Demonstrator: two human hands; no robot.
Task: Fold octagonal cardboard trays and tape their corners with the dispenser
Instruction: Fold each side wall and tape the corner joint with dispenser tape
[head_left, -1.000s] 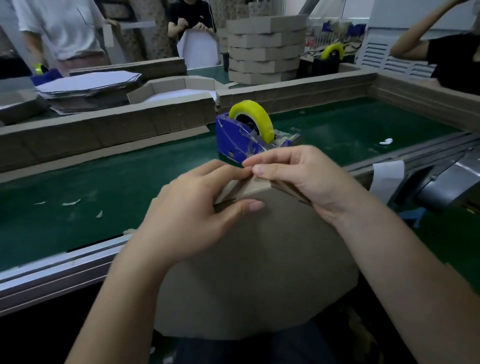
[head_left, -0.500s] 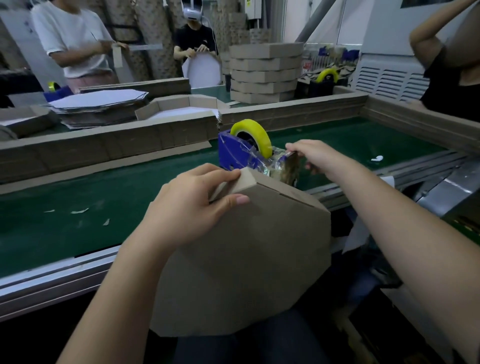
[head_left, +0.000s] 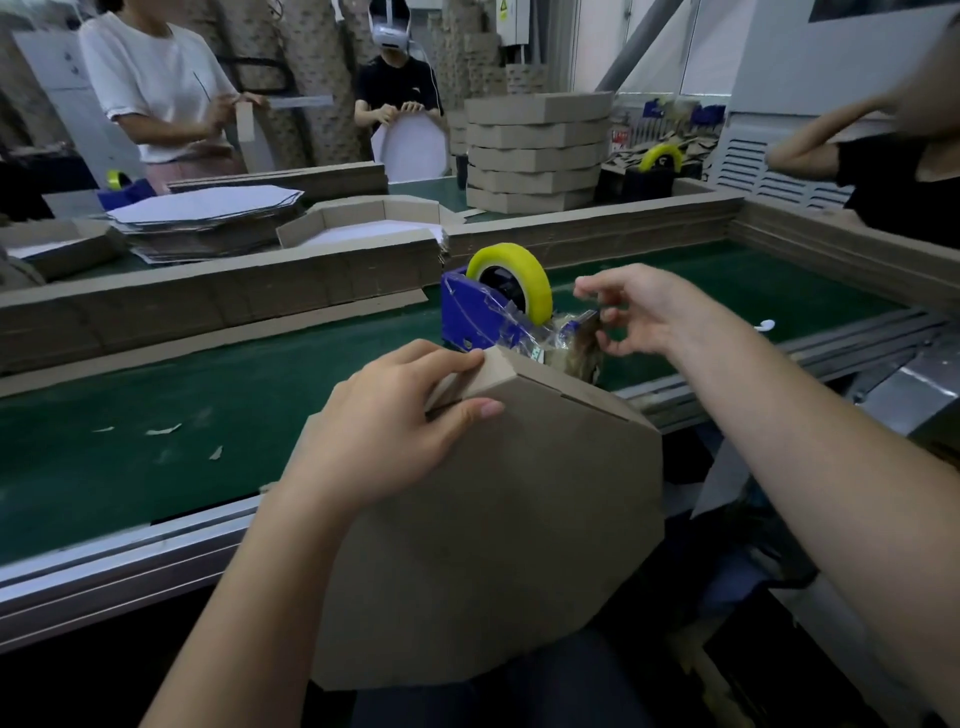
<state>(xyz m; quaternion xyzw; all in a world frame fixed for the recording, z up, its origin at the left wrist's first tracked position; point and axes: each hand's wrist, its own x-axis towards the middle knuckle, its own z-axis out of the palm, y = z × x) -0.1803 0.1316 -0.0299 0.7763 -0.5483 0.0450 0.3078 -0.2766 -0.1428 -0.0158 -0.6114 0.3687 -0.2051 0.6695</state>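
A brown octagonal cardboard tray (head_left: 493, 519) stands tilted on my lap, underside towards me. My left hand (head_left: 395, 431) is shut on its top corner and pinches two folded side flaps together. Just behind that corner, a blue tape dispenser (head_left: 475, 317) with a yellow-rimmed tape roll (head_left: 511, 278) sits on the green conveyor belt (head_left: 208, 395). My right hand (head_left: 639, 312) is at the dispenser's cutter end, thumb and fingers pinching the clear tape end (head_left: 584, 330), which looks drawn out a short way.
Cardboard strips wall the belt's far side (head_left: 218, 301) and right side (head_left: 841, 254). Behind them lie flat blanks (head_left: 208, 218), a folded tray (head_left: 374, 223) and a stack of finished trays (head_left: 535, 150). Three people work around the belt. A metal rail (head_left: 130, 561) edges the belt near me.
My right hand left the tray corner, reached to the dispenser and now pinches the tape end. My left hand kept holding the folded corner. The camera view rose slightly.
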